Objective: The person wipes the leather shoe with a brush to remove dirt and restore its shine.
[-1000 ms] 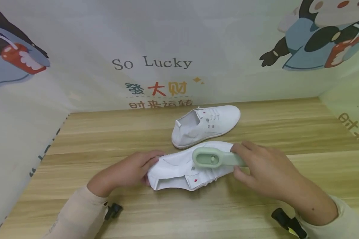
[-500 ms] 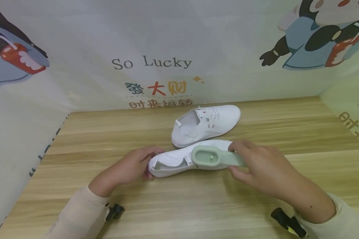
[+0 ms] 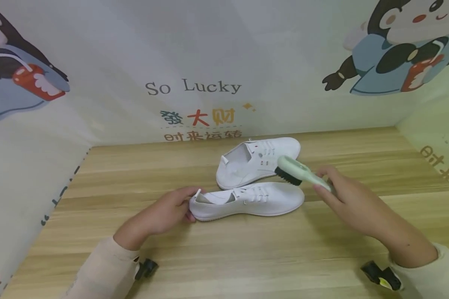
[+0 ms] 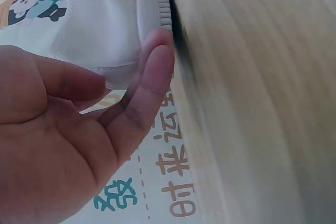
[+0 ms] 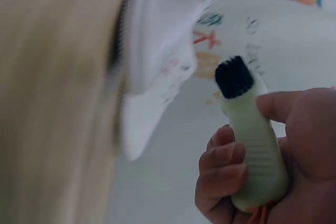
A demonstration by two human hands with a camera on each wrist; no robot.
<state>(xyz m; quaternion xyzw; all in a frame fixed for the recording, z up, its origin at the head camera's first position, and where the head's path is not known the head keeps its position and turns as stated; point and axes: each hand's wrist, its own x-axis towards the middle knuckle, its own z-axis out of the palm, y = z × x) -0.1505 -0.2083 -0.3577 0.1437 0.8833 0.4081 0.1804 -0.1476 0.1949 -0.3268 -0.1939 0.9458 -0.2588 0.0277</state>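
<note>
A white lace-up shoe [image 3: 273, 201] stands sole down on the wooden table, toe to the right. My left hand [image 3: 164, 209] grips its heel, thumb and fingers on either side, as the left wrist view shows on the shoe's heel [image 4: 105, 24]. In my right hand [image 3: 355, 203] is a pale green shoe brush [image 3: 299, 168], held by the handle with its black bristles [image 5: 234, 77] facing down. The brush head is raised above the toe. Behind lies the second white shoe [image 3: 239, 166], partly overlapped by the brush in the head view.
The wooden table [image 3: 224, 257] meets a pale printed backdrop [image 3: 194, 41] behind and at both sides. Black camera mounts [image 3: 146, 269] sit at both wrists, beside the beige sleeves [image 3: 101, 270]. The two shoes stand close together.
The near shoe has been turned from its side onto its sole. My right hand has lifted the brush off it, moving right and tilting it bristles down. The left hand stays at the heel.
</note>
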